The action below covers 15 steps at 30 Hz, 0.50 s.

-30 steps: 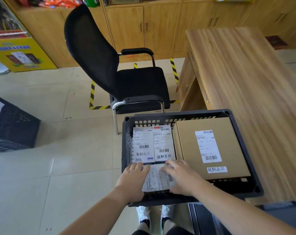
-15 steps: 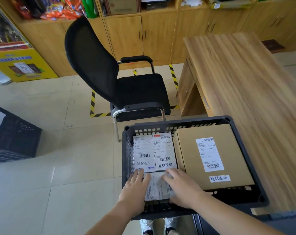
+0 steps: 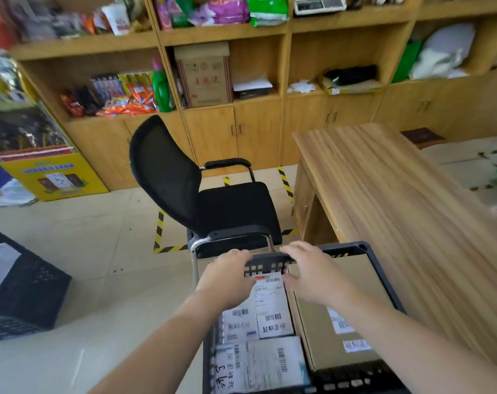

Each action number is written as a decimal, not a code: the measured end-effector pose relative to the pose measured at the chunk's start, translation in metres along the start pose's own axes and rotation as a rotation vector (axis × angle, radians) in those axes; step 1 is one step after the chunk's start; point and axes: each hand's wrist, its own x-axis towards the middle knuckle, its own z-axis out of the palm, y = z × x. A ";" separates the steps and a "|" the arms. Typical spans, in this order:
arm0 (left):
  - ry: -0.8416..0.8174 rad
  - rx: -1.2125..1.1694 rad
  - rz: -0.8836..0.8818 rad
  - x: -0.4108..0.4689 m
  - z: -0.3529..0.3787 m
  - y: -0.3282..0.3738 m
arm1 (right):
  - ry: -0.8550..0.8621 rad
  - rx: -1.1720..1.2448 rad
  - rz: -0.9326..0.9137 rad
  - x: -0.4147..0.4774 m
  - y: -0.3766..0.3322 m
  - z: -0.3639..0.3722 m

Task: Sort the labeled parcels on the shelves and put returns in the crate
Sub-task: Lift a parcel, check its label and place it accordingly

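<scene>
Chair sits just beyond the crate far rim, blocking forward. Tabletop close along crate right side. Open floor to left, up to second black crate. Labeled parcels fill crate bottom.

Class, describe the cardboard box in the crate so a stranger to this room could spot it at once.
Start at the long wooden desk on the right; a black crate sits at its near left edge. The cardboard box fills the crate's right half. It alone is brown; the parcels beside it are covered in white labels.
</scene>
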 end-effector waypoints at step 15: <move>0.114 0.022 0.667 0.035 -0.080 0.176 | 0.539 0.006 0.525 -0.129 0.027 -0.121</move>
